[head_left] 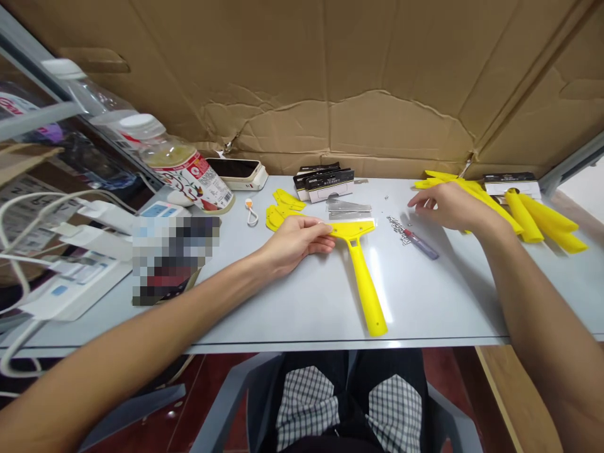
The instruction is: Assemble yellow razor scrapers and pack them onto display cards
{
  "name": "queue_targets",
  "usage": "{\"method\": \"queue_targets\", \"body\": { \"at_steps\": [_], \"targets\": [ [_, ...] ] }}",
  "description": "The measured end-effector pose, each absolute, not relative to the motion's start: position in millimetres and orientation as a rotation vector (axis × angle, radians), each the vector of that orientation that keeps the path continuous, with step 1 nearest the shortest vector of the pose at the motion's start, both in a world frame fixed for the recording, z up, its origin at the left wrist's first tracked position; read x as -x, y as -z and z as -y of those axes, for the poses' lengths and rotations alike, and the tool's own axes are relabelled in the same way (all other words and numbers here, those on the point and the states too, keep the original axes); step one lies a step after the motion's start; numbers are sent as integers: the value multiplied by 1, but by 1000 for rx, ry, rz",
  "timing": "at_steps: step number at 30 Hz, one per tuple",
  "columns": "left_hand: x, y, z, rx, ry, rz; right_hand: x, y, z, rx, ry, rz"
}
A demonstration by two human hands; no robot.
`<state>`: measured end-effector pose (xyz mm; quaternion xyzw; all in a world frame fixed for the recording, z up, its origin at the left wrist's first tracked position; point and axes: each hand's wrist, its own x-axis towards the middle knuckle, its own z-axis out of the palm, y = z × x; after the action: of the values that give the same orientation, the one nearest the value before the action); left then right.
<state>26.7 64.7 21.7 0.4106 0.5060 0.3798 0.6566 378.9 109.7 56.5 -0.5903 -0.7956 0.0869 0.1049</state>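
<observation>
1. Where the table's left end begins, a white power strip (78,286) with plugs and cables lies beside a blurred-out object (174,264).
2. Behind these, a bottle (191,176) with a red-and-white label leans near a white device (238,173); a small white cord loop (251,214) lies in front.
3. Several flat yellow plates (285,200) lie just beyond the left hand (302,242).
4. That hand is clamped on the left end of the yellow scraper's (362,270) crosswise head, thumb on top. The rest of the head extends rightward from the grip, and the handle slants toward the table's front edge.
5. Beyond the head lie thin metal blades (349,206), with black boxes (328,182) behind them.
6. To the scraper's right, small screws (399,229) are scattered against a red-and-clear tool (422,244).
7. Near the screws hovers the right hand (446,204), fingers loosely curled; whether its fingertips pinch anything cannot be told.
8. Farther right, yellow handles (526,219) lie before another box (512,184).
</observation>
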Motion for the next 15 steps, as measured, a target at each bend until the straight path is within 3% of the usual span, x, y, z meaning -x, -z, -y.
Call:
{"method": "queue_targets", "body": {
  "at_steps": [15],
  "targets": [
    [-24, -18, -66, -955, -853, -1138, -362, -53, -100, 1739, -573, 2515]
  ]
}}
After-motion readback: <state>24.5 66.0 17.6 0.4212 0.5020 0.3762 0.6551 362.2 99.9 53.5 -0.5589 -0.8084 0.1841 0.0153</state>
